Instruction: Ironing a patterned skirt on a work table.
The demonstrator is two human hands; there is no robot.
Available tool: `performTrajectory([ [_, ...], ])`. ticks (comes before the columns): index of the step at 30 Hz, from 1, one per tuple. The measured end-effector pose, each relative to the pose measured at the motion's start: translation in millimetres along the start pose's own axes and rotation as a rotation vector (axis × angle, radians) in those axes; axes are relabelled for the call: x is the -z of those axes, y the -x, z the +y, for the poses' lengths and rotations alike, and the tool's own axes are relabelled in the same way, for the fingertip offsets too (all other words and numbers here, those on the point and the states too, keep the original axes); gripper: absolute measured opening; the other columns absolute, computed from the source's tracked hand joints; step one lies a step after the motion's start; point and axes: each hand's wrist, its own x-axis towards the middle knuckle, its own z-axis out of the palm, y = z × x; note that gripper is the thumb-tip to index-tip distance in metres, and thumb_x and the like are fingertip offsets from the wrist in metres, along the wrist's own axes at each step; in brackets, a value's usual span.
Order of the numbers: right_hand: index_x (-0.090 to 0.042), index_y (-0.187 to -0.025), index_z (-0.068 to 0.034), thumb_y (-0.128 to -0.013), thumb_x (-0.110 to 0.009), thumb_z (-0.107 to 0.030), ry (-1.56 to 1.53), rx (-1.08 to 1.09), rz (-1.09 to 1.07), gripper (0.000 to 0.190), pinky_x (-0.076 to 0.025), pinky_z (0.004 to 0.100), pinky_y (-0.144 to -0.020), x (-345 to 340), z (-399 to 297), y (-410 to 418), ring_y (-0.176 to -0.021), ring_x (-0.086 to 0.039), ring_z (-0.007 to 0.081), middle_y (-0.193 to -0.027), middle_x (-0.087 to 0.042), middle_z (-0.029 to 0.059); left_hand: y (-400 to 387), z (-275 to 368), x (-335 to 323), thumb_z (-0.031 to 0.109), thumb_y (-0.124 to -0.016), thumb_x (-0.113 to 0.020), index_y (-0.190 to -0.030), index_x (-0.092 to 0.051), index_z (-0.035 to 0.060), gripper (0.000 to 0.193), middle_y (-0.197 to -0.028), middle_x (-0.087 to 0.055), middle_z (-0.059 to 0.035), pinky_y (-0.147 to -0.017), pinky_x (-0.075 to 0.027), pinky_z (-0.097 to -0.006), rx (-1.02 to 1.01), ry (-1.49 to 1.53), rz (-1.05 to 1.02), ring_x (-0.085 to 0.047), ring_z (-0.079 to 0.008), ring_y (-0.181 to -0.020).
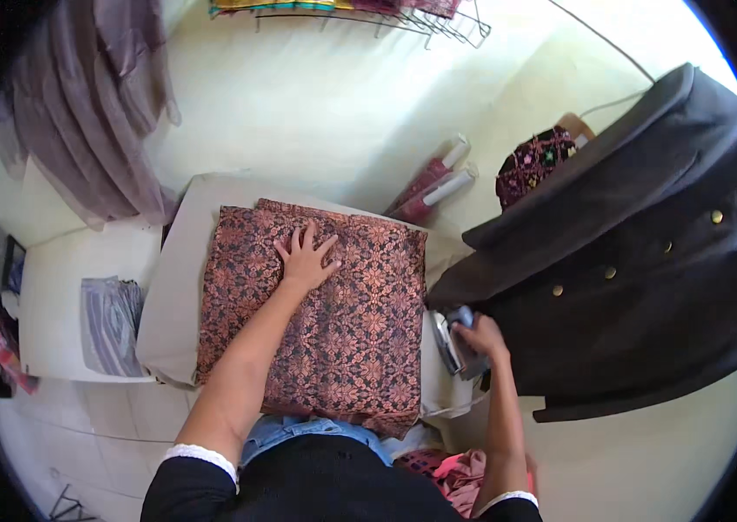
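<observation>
A folded cloth (368, 313) with a copper floral pattern on a dark ground lies over a padded table (176, 287) before me. My left hand (306, 261) rests flat on the cloth's upper half, fingers spread, holding nothing. At the table's right edge, my right hand (482, 336) is closed around the handle of a clothes iron (450, 342). The iron is tipped on its side, its shiny soleplate facing the cloth and apart from it. The cloth's near edge hangs over the table edge by my waist.
A dark coat (603, 293) with gold-coloured buttons hangs close on the right. Wrapped rolls (433, 183) lean on the wall behind the table. A greyish-purple garment (101, 117) hangs at left, above a striped folded cloth (110, 326). Pink cloths (463, 479) lie below right.
</observation>
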Motion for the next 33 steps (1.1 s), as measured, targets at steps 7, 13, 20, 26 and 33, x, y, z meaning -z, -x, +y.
performTrajectory([
  [7, -0.040, -0.108, -0.001, -0.086, -0.064, -0.024, -0.563, 0.018, 0.031, 0.040, -0.040, 0.0340, -0.038, 2.3, -97.8, 65.6, -0.044, -0.055, 0.0201, -0.064, -0.057, 0.0145, 1.3, -13.6, 4.0, 0.062, -0.085, -0.046, -0.142, -0.031, 0.0373, 0.063, -0.155, -0.007, -0.0086, -0.102, 0.000, -0.0719, 0.047, 0.059, -0.122, -0.005, -0.0351, -0.142],
  [13, -0.039, -0.123, -0.008, -0.089, -0.061, -0.021, -0.338, 0.327, 0.302, 0.043, -0.051, 0.0388, -0.058, 20.0, -151.6, 57.5, -0.069, -0.066, 0.0306, -0.081, -0.064, 0.0190, 47.9, 9.3, -10.8, 0.057, -0.089, -0.041, -0.144, -0.029, 0.0338, 0.061, -0.154, -0.010, -0.0117, -0.102, -0.001, -0.0719, 0.089, 0.042, 0.003, -0.006, -0.0425, -0.139],
  [20, -0.039, -0.120, -0.009, -0.089, -0.055, -0.034, -0.036, 0.125, 0.260, 0.043, -0.047, 0.0530, -0.070, -48.2, -207.2, -45.9, -0.082, -0.061, 0.0469, -0.086, -0.063, 0.0287, 61.5, 14.5, -29.1, 0.052, -0.090, -0.039, -0.144, -0.028, 0.0324, 0.058, -0.153, -0.014, -0.0122, -0.104, -0.006, -0.0691, 0.051, -0.037, 0.164, -0.014, -0.0425, -0.138],
  [26, -0.043, -0.106, -0.002, -0.087, -0.058, -0.032, -0.041, 0.052, 0.402, 0.038, -0.049, 0.0518, -0.070, -43.3, -234.8, -116.5, -0.080, -0.062, 0.0441, -0.086, -0.063, 0.0270, 63.5, 18.5, -23.4, 0.052, -0.090, -0.039, -0.145, -0.026, 0.0342, 0.060, -0.153, -0.015, -0.0103, -0.105, -0.007, -0.0680, 0.056, -0.053, 0.137, -0.014, -0.0412, -0.138],
  [33, -0.042, -0.103, -0.001, -0.087, -0.059, -0.032, -0.044, 0.083, 0.344, 0.039, -0.048, 0.0526, -0.069, -46.6, -214.2, -106.1, -0.078, -0.062, 0.0457, -0.081, -0.063, 0.0271, 59.1, 17.0, -21.0, 0.053, -0.088, -0.044, -0.144, -0.029, 0.0350, 0.061, -0.154, -0.014, -0.0083, -0.104, -0.008, -0.0687, 0.100, -0.029, 0.116, -0.016, -0.0404, -0.138],
])
